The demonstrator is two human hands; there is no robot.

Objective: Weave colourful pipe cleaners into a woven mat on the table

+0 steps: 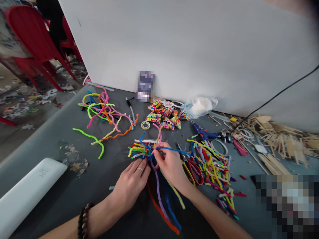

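Note:
Between my hands lies a small woven piece of multicoloured pipe cleaners (142,147), its loose ends sticking out to the left. My left hand (132,179), with a ring and a beaded bracelet, has its fingers closed on the lower edge of the weave. The thumb and fingers of my right hand (171,164) pinch a blue pipe cleaner (177,150) that points right. Toward me hang a purple strand (158,186), an orange-red strand (159,210), another blue strand (171,209) and a pale yellow one (178,196). The crossing under my fingertips is partly hidden.
Finished woven pieces (164,113) sit near a plastic bag (200,106). Long pipe cleaners (99,109) lie back left, cut bits (216,162) right. Red-handled scissors (195,172), a blue glue gun (204,132), wooden sticks (281,142) and a white power bank (32,192) surround my hands.

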